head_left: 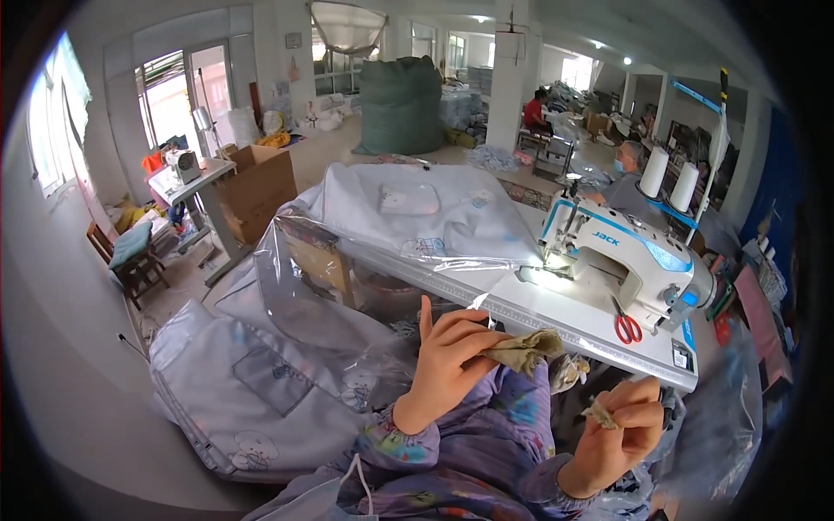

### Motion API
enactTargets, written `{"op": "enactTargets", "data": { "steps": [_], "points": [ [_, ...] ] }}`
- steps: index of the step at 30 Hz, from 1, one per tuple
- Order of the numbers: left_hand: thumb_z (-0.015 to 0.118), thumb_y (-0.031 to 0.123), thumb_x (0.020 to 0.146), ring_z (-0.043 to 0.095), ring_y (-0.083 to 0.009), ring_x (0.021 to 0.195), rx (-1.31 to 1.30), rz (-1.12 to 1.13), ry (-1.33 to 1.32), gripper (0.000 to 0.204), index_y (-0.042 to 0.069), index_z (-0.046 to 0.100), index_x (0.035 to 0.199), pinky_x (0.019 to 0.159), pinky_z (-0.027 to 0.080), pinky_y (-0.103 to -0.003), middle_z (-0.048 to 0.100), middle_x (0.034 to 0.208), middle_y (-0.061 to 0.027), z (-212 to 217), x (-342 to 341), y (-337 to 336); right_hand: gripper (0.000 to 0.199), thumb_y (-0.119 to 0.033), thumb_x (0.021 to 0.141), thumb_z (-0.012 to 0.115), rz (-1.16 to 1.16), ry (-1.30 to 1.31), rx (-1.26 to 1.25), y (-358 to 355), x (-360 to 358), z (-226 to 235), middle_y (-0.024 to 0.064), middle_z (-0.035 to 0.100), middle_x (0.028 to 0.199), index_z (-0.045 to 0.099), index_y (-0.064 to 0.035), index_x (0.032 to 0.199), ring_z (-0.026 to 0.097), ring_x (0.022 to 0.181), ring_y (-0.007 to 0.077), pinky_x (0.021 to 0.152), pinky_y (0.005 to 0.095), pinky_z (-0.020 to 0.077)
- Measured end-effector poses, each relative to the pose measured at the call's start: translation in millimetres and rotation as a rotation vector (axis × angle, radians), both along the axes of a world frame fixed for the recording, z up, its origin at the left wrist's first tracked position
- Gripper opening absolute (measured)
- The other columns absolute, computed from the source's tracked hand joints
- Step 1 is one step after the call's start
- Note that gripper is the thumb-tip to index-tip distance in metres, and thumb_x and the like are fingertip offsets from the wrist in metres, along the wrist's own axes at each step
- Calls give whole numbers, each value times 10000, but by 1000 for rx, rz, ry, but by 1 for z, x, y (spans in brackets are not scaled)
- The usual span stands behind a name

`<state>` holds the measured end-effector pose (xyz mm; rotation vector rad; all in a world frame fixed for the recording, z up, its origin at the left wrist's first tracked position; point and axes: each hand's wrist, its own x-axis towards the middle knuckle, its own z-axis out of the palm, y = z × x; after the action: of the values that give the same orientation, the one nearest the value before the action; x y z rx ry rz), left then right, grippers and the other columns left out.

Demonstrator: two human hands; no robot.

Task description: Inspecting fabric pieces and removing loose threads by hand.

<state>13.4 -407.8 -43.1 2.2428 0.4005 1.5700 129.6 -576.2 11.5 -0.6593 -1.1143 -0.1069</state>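
Note:
My left hand [447,360] pinches a crumpled olive-tan scrap of cloth [524,348], with its index finger pointing up. Lower right, my right hand [618,430] is closed on a smaller bit of the same tan cloth [599,412]. Both hands are raised in front of the white sewing table [556,317], above my purple patterned sleeves. A white and blue sewing machine [621,256] stands on the table to the right, and red-handled scissors [627,326] lie beside its base.
Clear plastic sheeting [321,286] and pale printed bedding [261,391] drape off the table's left side onto the floor. Two white thread cones [669,178] stand behind the machine. A cardboard box [261,187], a big green sack [401,104] and other workers sit farther back.

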Motion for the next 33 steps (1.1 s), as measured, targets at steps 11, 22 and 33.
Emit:
{"op": "enactTargets", "data": {
  "steps": [11, 22, 33],
  "points": [
    [785, 144, 724, 598, -189, 1099, -17, 0, 3, 303, 166, 734, 1023, 1176, 90, -544, 670, 929, 28, 2, -2, 7, 269, -164, 745, 827, 47, -125, 67, 22, -32, 19, 6, 441, 799, 579, -172, 641, 368, 693, 124, 539, 247, 302],
    [747, 168, 740, 589, -199, 1141, -10, 62, -19, 246, 147, 716, 983, 1171, 87, -584, 677, 977, 20, -17, -7, 12, 238, -59, 707, 775, 404, -555, 201, 36, -34, 40, 90, 502, 834, 665, -10, 912, 457, 671, 172, 482, 261, 347],
    [738, 175, 773, 575, -207, 1147, -57, -22, -11, 259, 114, 708, 1023, 1172, 58, -577, 670, 1033, -27, -7, -4, 10, 203, -77, 737, 756, 539, -704, 145, 40, -64, 59, 125, 545, 879, 634, -2, 882, 519, 716, 202, 515, 271, 436]
  ]
}}
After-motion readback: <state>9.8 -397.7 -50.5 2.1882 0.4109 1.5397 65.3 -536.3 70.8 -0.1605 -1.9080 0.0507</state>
